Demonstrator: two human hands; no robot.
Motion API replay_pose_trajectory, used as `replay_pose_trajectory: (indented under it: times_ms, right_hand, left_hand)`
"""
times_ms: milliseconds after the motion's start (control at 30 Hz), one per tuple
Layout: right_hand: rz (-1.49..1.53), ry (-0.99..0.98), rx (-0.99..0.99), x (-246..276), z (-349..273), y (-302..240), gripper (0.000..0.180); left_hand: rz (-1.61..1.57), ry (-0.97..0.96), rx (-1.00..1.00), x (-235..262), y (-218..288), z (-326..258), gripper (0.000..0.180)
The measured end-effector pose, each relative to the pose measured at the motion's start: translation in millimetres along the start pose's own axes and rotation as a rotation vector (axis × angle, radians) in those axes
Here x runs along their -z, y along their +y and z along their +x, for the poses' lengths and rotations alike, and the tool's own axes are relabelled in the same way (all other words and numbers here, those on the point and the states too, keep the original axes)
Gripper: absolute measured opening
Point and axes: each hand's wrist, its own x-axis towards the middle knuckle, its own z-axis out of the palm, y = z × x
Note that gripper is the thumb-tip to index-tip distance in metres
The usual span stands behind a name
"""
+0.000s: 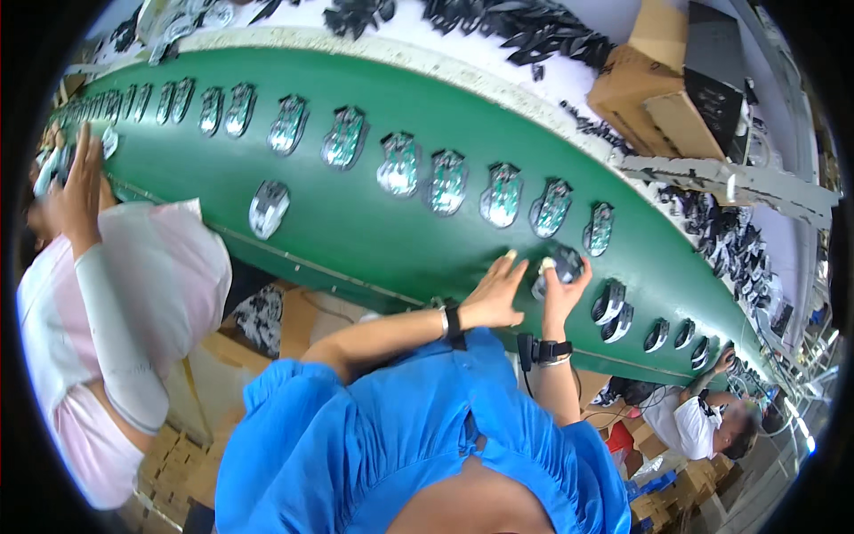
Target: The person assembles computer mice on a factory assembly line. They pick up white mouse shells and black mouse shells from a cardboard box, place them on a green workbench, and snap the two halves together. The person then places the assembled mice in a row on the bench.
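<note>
My right hand (564,289) grips a dark and silver computer mouse (566,262) on the green belt, thumb on one side and fingers on the other. Just left of it, my left hand (495,297) is held low over the belt with its fingers apart and nothing in them. Beyond my hands runs a row of open mouse bases with green circuit boards, the closest being a mouse base (600,229) and another mouse base (551,208). To the right of my right hand lie covered mice, including a black and white mouse (609,303).
The green belt (356,240) stretches across, with a lone covered mouse (269,209) at left. Black plastic parts (525,31) and a cardboard box (654,84) sit on the far ledge. A co-worker's sleeve (120,329) is at left; another person (703,423) sits at far right.
</note>
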Motion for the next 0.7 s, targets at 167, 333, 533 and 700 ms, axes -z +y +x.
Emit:
replay_pose_trajectory:
  times_ms: [167, 333, 533, 700]
  right_hand:
    - [-1.012, 0.091, 0.169, 44, 36, 20, 0.096]
    - [-0.367, -0.334, 0.598, -52, 124, -104, 0.040]
    - [-0.535, -0.240, 1.031, -220, 255, -147, 0.040]
    - [-0.645, -0.196, 1.159, -249, 281, -143, 0.033]
  left_hand:
    - [-0.065, 0.262, -0.027, 78, -17, -29, 0.066]
    - [0.318, 1.018, 0.121, 201, -55, -84, 0.063]
    - [0.604, 1.089, 0.544, 286, -180, -158, 0.082]
    - [0.402, 0.912, 0.555, 271, -197, -183, 0.076]
